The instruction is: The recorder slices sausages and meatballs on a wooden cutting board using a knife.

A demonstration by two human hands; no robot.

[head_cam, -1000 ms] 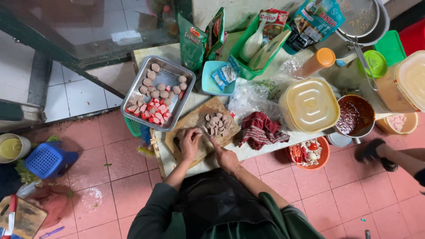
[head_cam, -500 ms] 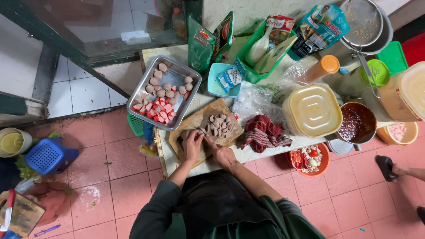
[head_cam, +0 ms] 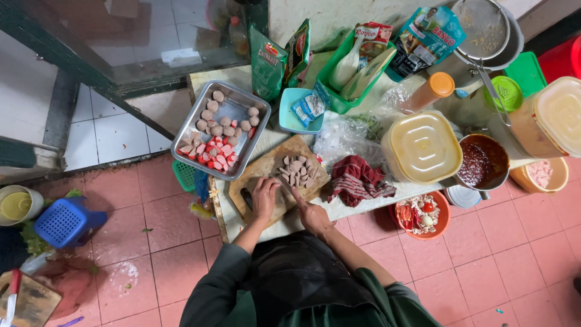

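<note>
The left hand point(head_cam: 264, 197) is pressing flat, fingers spread, on the wooden cutting board point(head_cam: 254, 181), while the right hand point(head_cam: 313, 213) is closing around what looks like a knife handle (blade hard to make out). The pile of sliced meatballs point(head_cam: 296, 171) is lying at the board's 2 o'clock; the pieces are likely soft, light and slippery, so pinching them gently from the sides seems best.

Green pouches point(head_cam: 279, 60) behind tray; packets, perhaps seasoning, in green basket point(head_cam: 330, 85).
</note>
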